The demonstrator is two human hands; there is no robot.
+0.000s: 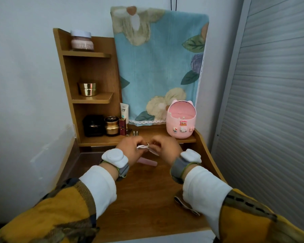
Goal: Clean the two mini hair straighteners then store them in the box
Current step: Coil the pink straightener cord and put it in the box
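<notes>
Pink straightener (147, 162) on desk (139, 190), pink bin (180, 120) behind.

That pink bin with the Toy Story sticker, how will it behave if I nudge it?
Probably light: the pink bin looks like thin plastic with little inside. Its rounded body narrows toward the base, so it may tip or slide easily. It stands near the front edge of the ledge, so a forward push might drop it.

A home dressing corner: wooden vanity desk (147, 199), cosmetic jars on shelves (89, 54), floral cloth (158, 67).
</notes>
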